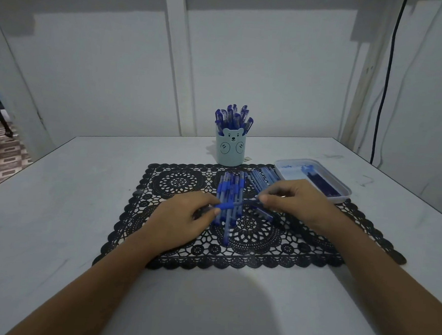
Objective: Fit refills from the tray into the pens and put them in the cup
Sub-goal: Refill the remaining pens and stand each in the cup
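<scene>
- Left grip clasps a pen by its blue sleeve; right grip pinches its other end. The refill is probably being fitted.
- Loose pens lie beneath on the mat.
- Next: seat it straight, then carry it to the cup, past the tray on the right.

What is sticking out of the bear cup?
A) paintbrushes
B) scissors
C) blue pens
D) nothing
C: a bunch of blue pens stands upright in the bear cup, with their caps poking above its rim. The left hand and the right hand pinch one more pen over the mat.
</scene>
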Demonstrator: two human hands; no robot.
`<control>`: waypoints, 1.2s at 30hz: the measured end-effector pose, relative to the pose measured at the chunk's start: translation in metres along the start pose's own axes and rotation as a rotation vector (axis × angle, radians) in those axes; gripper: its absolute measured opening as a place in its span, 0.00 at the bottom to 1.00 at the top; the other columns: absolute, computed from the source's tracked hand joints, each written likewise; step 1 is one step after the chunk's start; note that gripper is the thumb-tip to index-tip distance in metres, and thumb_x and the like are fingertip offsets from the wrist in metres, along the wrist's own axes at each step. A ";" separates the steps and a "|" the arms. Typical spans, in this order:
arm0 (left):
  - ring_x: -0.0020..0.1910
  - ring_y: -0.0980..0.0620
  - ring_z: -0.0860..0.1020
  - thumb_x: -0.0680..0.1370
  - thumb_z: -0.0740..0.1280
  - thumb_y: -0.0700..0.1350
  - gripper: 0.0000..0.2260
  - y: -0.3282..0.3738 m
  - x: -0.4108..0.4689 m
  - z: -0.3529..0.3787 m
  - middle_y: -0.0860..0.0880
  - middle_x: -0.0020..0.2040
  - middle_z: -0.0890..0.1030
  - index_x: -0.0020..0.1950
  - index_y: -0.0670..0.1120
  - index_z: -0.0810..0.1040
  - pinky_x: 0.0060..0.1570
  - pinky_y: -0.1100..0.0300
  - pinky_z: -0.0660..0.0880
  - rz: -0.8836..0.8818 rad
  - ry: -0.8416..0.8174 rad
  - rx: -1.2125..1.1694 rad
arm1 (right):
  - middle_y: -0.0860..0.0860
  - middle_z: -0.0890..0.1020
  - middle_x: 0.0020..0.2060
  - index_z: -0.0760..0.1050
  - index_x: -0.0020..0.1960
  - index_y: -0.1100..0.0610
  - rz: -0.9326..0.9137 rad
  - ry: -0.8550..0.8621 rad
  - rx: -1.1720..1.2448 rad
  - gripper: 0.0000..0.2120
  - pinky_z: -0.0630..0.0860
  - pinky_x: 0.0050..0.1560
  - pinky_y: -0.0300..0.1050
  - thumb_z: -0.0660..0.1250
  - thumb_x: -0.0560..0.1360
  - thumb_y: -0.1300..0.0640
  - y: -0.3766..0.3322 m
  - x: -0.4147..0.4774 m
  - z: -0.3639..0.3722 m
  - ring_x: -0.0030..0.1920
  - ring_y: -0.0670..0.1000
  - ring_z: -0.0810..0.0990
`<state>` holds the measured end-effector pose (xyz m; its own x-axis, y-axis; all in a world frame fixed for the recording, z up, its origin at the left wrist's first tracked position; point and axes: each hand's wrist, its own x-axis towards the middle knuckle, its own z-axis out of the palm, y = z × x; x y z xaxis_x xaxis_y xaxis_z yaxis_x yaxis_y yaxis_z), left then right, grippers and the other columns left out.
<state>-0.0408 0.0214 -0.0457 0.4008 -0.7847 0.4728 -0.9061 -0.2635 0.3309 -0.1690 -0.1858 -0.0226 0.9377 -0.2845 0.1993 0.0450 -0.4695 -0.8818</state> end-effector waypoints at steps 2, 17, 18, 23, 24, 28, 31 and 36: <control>0.37 0.59 0.74 0.73 0.53 0.60 0.21 0.004 0.000 0.003 0.57 0.40 0.78 0.54 0.52 0.78 0.36 0.64 0.72 0.010 -0.013 -0.012 | 0.47 0.81 0.33 0.82 0.42 0.51 -0.021 -0.016 -0.039 0.02 0.72 0.36 0.29 0.70 0.71 0.56 -0.004 0.000 0.013 0.32 0.39 0.75; 0.36 0.62 0.73 0.75 0.60 0.52 0.13 0.004 0.001 0.002 0.58 0.36 0.77 0.53 0.51 0.79 0.32 0.71 0.66 -0.061 0.023 -0.054 | 0.49 0.84 0.40 0.70 0.62 0.52 0.026 -0.003 0.112 0.13 0.74 0.35 0.31 0.55 0.80 0.61 -0.008 -0.001 0.020 0.34 0.40 0.79; 0.36 0.62 0.73 0.75 0.60 0.52 0.12 0.004 0.001 0.002 0.58 0.36 0.77 0.53 0.50 0.79 0.32 0.71 0.65 -0.064 0.022 -0.052 | 0.48 0.83 0.40 0.70 0.63 0.52 0.019 0.027 0.019 0.14 0.73 0.35 0.28 0.55 0.80 0.59 -0.005 0.000 0.020 0.32 0.38 0.78; 0.35 0.59 0.74 0.74 0.59 0.53 0.14 0.004 0.001 0.002 0.55 0.38 0.79 0.53 0.50 0.80 0.36 0.64 0.69 -0.078 0.036 -0.059 | 0.45 0.77 0.47 0.76 0.58 0.50 -0.109 0.002 -0.630 0.11 0.68 0.45 0.31 0.60 0.78 0.52 0.011 0.003 0.015 0.43 0.38 0.72; 0.35 0.59 0.74 0.74 0.59 0.53 0.14 0.004 0.001 0.002 0.55 0.38 0.79 0.53 0.50 0.80 0.36 0.63 0.70 -0.080 0.036 -0.061 | 0.47 0.76 0.49 0.77 0.56 0.49 -0.134 -0.033 -0.689 0.11 0.68 0.49 0.35 0.62 0.77 0.50 0.013 0.003 0.015 0.46 0.41 0.72; 0.36 0.58 0.75 0.74 0.59 0.53 0.15 0.004 0.001 0.001 0.54 0.39 0.80 0.53 0.50 0.79 0.37 0.63 0.71 -0.079 0.032 -0.049 | 0.47 0.74 0.48 0.78 0.54 0.50 -0.165 -0.069 -0.775 0.10 0.65 0.47 0.35 0.65 0.75 0.49 0.015 0.005 0.020 0.47 0.43 0.71; 0.37 0.58 0.75 0.74 0.59 0.53 0.14 0.003 0.001 0.001 0.54 0.39 0.80 0.53 0.50 0.79 0.37 0.62 0.72 -0.082 0.031 -0.052 | 0.46 0.79 0.44 0.77 0.49 0.51 -0.143 0.041 -0.542 0.04 0.68 0.42 0.27 0.66 0.75 0.54 0.013 0.005 0.021 0.43 0.42 0.75; 0.37 0.58 0.75 0.74 0.59 0.53 0.15 0.004 0.001 0.001 0.54 0.39 0.80 0.53 0.50 0.79 0.37 0.64 0.71 -0.083 0.024 -0.052 | 0.52 0.81 0.38 0.76 0.45 0.54 -0.052 0.115 0.014 0.04 0.76 0.40 0.31 0.67 0.73 0.63 0.004 0.004 0.021 0.38 0.44 0.79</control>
<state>-0.0441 0.0190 -0.0451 0.4776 -0.7475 0.4616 -0.8619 -0.2970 0.4109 -0.1575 -0.1716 -0.0343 0.8881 -0.3548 0.2921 0.0982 -0.4744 -0.8748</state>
